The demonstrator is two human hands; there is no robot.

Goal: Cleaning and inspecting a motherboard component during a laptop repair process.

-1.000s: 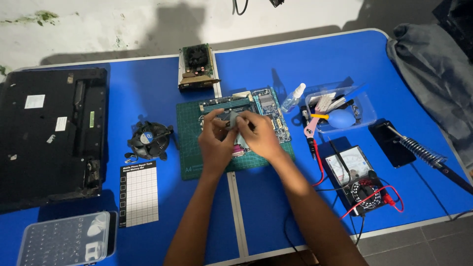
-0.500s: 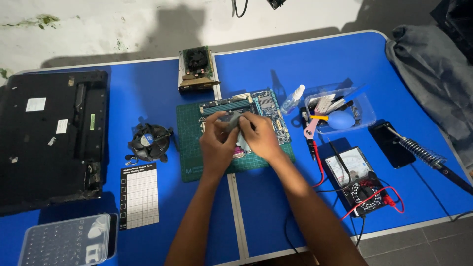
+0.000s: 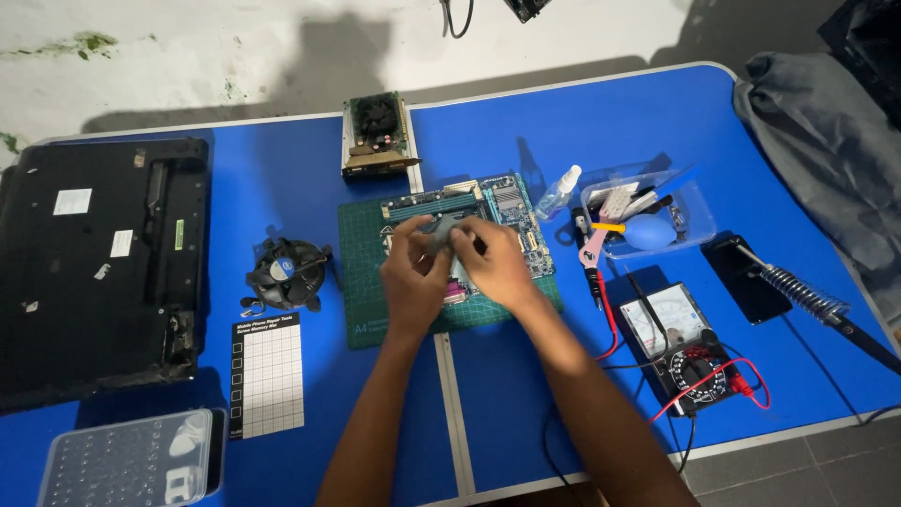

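A blue motherboard [image 3: 507, 202] lies on a green cutting mat [image 3: 361, 282] in the middle of the blue table [image 3: 563, 122]. Both hands meet above the board. My left hand [image 3: 413, 277] and my right hand [image 3: 493, 268] pinch a small grey part [image 3: 438, 232] between their fingertips, just over the board's centre. The hands hide most of the board's lower half.
A black cooling fan [image 3: 286, 272] and a white grid sheet [image 3: 267, 376] lie left of the mat. A black laptop base [image 3: 89, 263] sits far left, a graphics card [image 3: 375, 131] behind. Right: spray bottle [image 3: 560, 191], clear tray of tools [image 3: 648, 216], multimeter [image 3: 680, 343], soldering iron [image 3: 798, 291].
Both hands stay over the motherboard with only slight finger shifts around the small grey part. Nothing else on the table has moved.
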